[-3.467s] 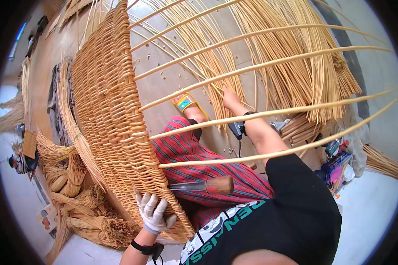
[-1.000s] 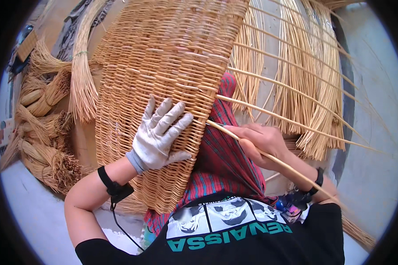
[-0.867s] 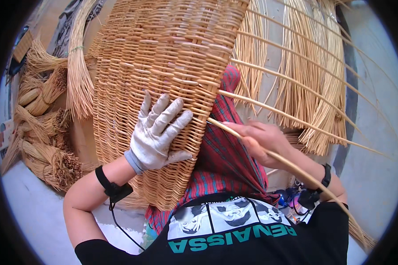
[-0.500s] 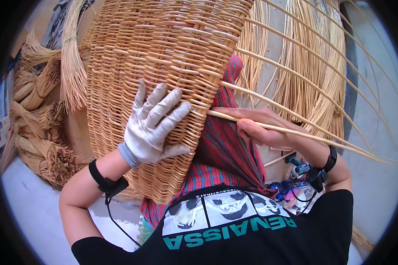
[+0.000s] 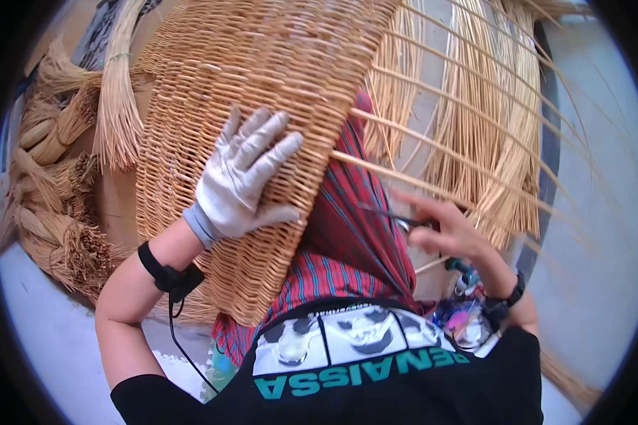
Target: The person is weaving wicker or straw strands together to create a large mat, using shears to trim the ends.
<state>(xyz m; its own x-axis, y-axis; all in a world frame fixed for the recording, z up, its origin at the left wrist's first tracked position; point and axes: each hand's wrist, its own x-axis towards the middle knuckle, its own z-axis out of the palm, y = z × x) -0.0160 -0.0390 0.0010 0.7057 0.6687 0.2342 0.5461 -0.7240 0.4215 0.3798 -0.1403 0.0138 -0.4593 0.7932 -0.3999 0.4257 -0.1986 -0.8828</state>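
Currently, the white-gloved left hand (image 5: 244, 173) lies flat, fingers spread, resting on but not gripping the honey-coloured woven wicker panel (image 5: 262, 85), which runs from top centre to lower centre of the frame. The bare right hand (image 5: 443, 228), right of centre, appears closed on a slim dark pointed tool (image 5: 381, 212); blur hides its exact type. Expect the panel to be light for its size, stiff yet slightly springy, with a ridged surface that should resist slipping. Hold it palm-flat on the dense weave or by its right edge. Avoid lifting by the pale round rods (image 5: 376, 167) projecting from that edge: they are probably flexible and could crack if bent sharply. A red-and-blue plaid cloth (image 5: 340, 276) shows at lower centre. Loose straw-coloured canes (image 5: 461, 120) lie at upper right, a tied pale bundle (image 5: 119, 120) at upper left.
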